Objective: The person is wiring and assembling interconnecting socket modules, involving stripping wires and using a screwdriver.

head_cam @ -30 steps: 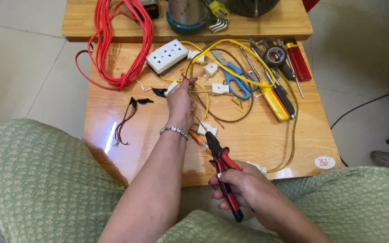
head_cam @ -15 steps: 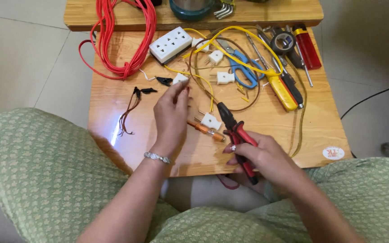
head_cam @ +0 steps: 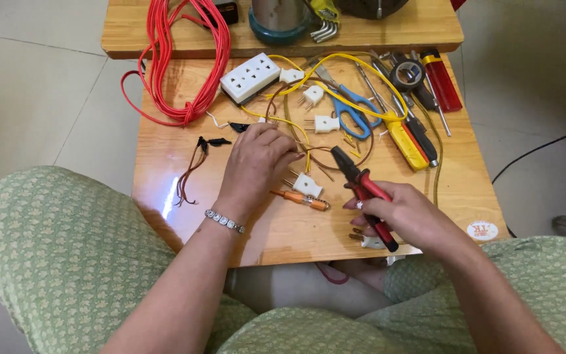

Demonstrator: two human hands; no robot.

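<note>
The left hand (head_cam: 257, 160) has dropped from mid-air to the desk (head_cam: 165, 157) at frame centre, fingers curled together over the yellow and brown wires (head_cam: 306, 141). The right hand (head_cam: 404, 213) has carried the pliers (head_cam: 361, 190) up beside it, fingers clamped on the red handles, black nose closed, pointing up-left toward the wires.

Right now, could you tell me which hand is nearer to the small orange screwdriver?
Left. The left hand rests just up-left of the small orange screwdriver; the right hand, holding the red-handled pliers, sits farther to its right.
</note>
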